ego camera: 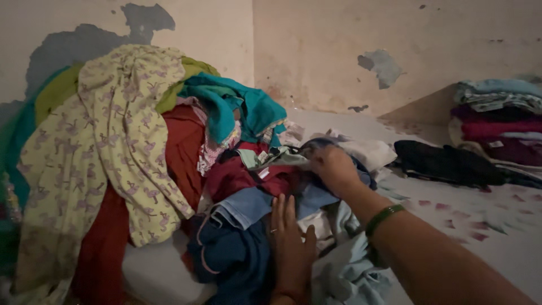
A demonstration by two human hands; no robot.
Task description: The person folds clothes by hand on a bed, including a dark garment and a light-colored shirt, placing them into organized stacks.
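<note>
A big heap of mixed clothes (169,169) lies on a bed against the wall. My left hand (291,243), with a ring on one finger, rests flat and open on dark blue and pale garments at the front of the heap. My right hand (333,166), a green bangle (384,217) on its wrist, reaches into the heap and its fingers close on a dark piece of cloth (316,149) near a light blue garment (248,206). A pale yellow patterned cloth (113,147) drapes over the left of the heap, with a teal garment (237,107) on top.
A neat stack of folded clothes (497,121) stands at the far right by the wall. A black garment (446,164) lies flat beside it. The bedsheet (485,226) is white with pink marks. Peeling walls meet in a corner behind the heap.
</note>
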